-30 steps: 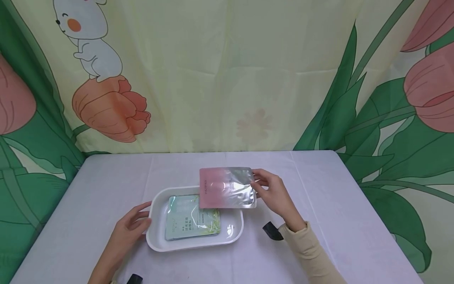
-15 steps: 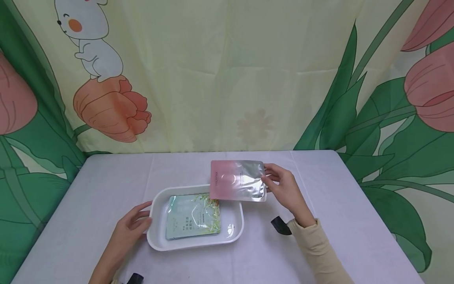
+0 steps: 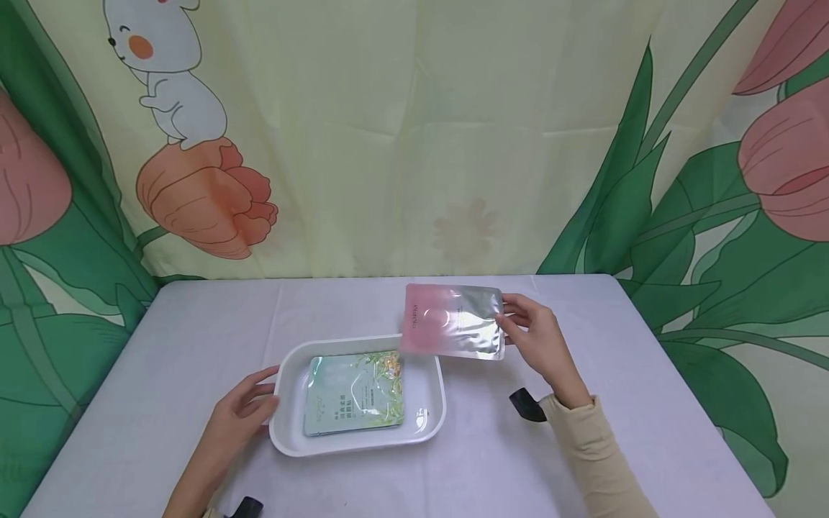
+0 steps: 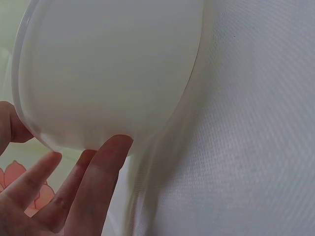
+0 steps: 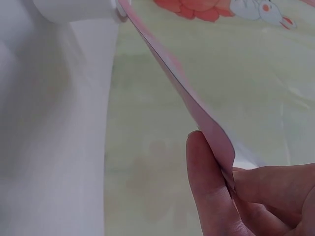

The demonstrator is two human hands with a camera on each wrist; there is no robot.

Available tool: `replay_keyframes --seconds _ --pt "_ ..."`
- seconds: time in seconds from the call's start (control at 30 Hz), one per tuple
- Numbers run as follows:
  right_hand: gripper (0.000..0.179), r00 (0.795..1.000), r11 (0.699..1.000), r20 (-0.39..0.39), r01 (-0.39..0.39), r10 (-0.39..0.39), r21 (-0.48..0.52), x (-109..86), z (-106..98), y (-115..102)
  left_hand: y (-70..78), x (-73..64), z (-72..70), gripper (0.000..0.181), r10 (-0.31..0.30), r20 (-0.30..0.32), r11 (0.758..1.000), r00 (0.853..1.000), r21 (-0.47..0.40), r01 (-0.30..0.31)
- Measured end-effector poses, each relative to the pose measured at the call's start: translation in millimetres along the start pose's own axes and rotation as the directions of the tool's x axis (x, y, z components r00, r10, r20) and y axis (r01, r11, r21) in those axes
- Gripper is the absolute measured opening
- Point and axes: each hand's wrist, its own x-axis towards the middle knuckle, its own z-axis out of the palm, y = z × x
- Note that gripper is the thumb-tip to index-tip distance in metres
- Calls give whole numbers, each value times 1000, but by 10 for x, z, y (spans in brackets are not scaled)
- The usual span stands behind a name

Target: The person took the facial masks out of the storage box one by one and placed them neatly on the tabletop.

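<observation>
My right hand (image 3: 540, 338) pinches the right, silver end of a flat pink and silver sheet mask packet (image 3: 447, 321). Seen edge-on in the right wrist view, the packet (image 5: 194, 103) bends a little between thumb and fingers. Its lower left corner overlaps the far right rim of a white oblong tray (image 3: 424, 396) in the head view. A pale green sheet mask packet (image 3: 352, 396) with a leaf print lies inside that tray. At the tray's left end, extended fingers of my left hand (image 3: 234, 417) touch the outer wall, as the left wrist view also shows.
A white cloth (image 3: 194, 338) covers the table, whose far edge meets a curtain (image 3: 363, 180) printed with tulips and a white animal. Black wrist devices (image 3: 527, 405) show near both sleeves.
My right hand has carried the pink and silver packet right and away from me, uncovering more of the green packet's leaf print. The left hand and tray have barely shifted.
</observation>
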Motion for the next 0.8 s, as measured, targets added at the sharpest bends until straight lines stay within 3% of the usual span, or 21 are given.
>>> replay_keyframes --seconds 0.8 --pt "45 995 996 -69 -71 68 -50 25 -293 121 -12 -6 -8 58 2 4 1000 1000 -13 -2"
